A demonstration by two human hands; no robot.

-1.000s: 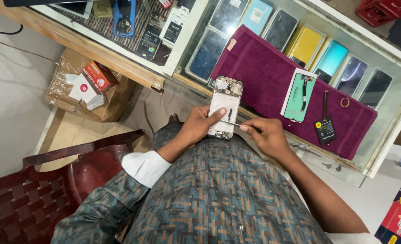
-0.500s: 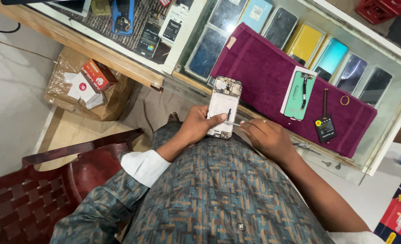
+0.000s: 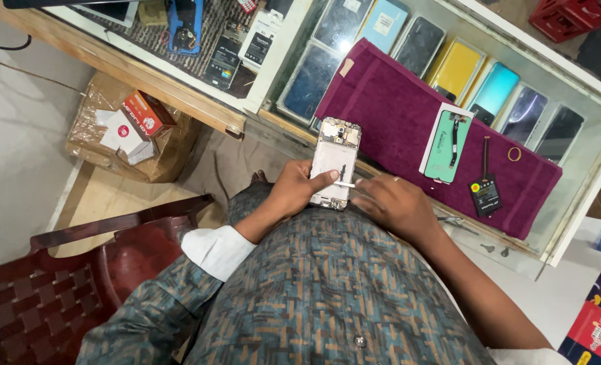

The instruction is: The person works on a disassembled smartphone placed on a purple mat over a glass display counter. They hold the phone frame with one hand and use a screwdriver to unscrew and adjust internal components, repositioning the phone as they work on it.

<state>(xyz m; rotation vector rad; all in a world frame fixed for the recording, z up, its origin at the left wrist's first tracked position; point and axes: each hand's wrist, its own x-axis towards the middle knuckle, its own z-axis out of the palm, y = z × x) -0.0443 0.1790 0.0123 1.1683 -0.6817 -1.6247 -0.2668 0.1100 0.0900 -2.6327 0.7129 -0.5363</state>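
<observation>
My left hand (image 3: 293, 192) grips an opened white phone body (image 3: 335, 161) by its lower half, with the thumb lying across its face. The phone stands lengthwise in front of my chest, its top end over the edge of a purple towel (image 3: 408, 122). My right hand (image 3: 391, 206) is just right of the phone and pinches a thin pale tool (image 3: 345, 184) whose tip touches the phone's lower part. On the towel lie a mint green phone back cover (image 3: 447, 143) and a small black part (image 3: 484, 195) with a cable.
The towel covers a glass display counter (image 3: 578, 88) holding several phones in coloured cases. A wooden shelf edge (image 3: 151, 78) runs to the left, with a cardboard box (image 3: 134, 132) of small cartons below it. A dark red woven chair (image 3: 57, 270) is at lower left.
The phone has shifted slightly up and left in my left hand. My right hand has closed in toward the phone, bringing the thin tool against its lower part.
</observation>
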